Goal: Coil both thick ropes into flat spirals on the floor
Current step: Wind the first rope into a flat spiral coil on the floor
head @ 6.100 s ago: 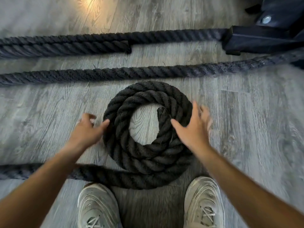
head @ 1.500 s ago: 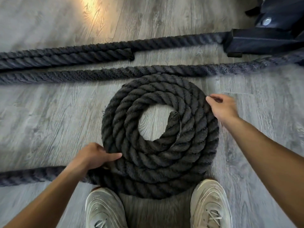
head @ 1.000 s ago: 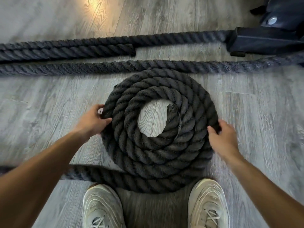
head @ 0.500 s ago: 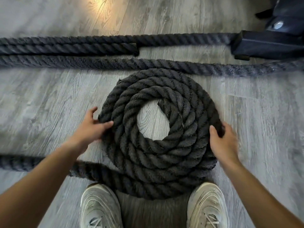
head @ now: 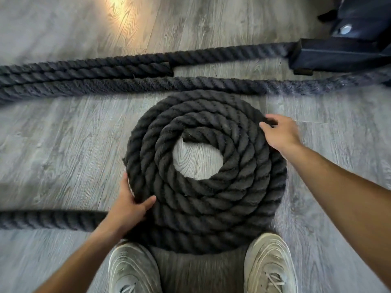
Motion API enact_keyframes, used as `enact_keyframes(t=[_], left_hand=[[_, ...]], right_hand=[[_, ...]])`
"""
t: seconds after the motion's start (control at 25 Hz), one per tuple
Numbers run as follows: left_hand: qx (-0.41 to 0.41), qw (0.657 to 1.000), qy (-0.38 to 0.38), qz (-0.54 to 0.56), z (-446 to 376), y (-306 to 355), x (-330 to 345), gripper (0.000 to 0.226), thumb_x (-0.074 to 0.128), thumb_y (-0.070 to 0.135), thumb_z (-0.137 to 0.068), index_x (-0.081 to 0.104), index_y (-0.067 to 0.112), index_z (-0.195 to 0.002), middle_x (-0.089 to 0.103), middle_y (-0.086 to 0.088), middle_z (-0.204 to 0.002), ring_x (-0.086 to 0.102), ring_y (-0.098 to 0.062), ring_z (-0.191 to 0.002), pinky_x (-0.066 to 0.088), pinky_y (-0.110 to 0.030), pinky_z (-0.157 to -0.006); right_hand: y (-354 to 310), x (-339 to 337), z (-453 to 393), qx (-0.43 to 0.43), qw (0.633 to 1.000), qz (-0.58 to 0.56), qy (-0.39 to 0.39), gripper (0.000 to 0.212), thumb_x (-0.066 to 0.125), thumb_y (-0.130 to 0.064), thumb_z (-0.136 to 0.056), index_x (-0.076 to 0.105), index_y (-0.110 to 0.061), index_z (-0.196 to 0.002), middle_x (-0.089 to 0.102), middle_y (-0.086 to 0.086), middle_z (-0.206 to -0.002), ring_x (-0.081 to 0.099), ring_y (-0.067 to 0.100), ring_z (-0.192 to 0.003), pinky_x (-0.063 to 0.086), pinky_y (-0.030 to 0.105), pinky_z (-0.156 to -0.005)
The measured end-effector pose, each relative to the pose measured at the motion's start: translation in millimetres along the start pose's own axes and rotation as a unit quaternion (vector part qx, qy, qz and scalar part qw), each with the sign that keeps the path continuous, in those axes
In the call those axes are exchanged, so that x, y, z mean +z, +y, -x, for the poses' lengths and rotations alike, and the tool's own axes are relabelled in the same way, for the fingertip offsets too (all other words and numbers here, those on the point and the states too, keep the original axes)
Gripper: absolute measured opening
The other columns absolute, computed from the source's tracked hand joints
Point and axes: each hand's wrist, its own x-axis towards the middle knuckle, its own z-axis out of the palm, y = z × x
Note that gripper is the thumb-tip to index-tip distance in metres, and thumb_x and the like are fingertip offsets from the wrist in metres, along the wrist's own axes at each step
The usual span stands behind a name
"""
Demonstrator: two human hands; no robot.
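Rope coil [head: 203,199] lies flat on floor [head: 63,144] between my shoes [head: 132,269] — my left hand [head: 129,205] grips its outer turn lower-left, my right hand [head: 280,134] pinches outer turn upper-right — straight rope [head: 190,85] just beyond.

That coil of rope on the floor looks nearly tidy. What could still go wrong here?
The coil sits close against the straight rope behind it, so further turns may ride over it. The loose tail trails off left; dragging it could tug the outer turn open. The left hand and right hand have a grip only on the rim.
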Motion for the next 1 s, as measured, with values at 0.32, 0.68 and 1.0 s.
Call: enact_keyframes(t=[0.32,0.68,1.0], left_hand=[[0.033,0.998,0.060,0.012,-83,50,-42,0.083,0.077,0.022,-0.086,0.029,0.036,-0.153,0.063,-0.004,-0.122,0.070,-0.017,-0.092,0.055,-0.031,-0.063],[0.028,0.997,0.061,0.029,-41,13,-16,0.070,0.075,0.013,-0.087,0.036,0.038,-0.139,0.066,-0.013,-0.125,0.067,-0.034,-0.110,0.054,-0.058,-0.094],[-0.031,0.994,0.072,-0.078,-42,35,-29,0.118,0.085,0.033,-0.063,0.013,0.031,-0.156,0.042,-0.023,-0.149,0.051,-0.037,-0.125,0.049,-0.053,-0.100]], right_hand=[[67,13,139,0.107,0.992,-0.065,0.021,0.059,0.056,-0.041,-0.098,0.033,-0.030,-0.151,0.046,0.006,-0.146,0.054,0.031,-0.125,0.051,0.052,-0.099],[34,-3,41,0.058,0.998,-0.013,0.022,0.052,0.059,-0.040,-0.097,0.051,-0.023,-0.145,0.058,0.007,-0.140,0.055,0.031,-0.128,0.045,0.046,-0.107],[56,9,85,0.082,0.991,-0.084,0.065,0.044,0.060,-0.038,-0.096,0.053,-0.029,-0.138,0.061,0.003,-0.127,0.063,0.018,-0.101,0.050,0.026,-0.072]])
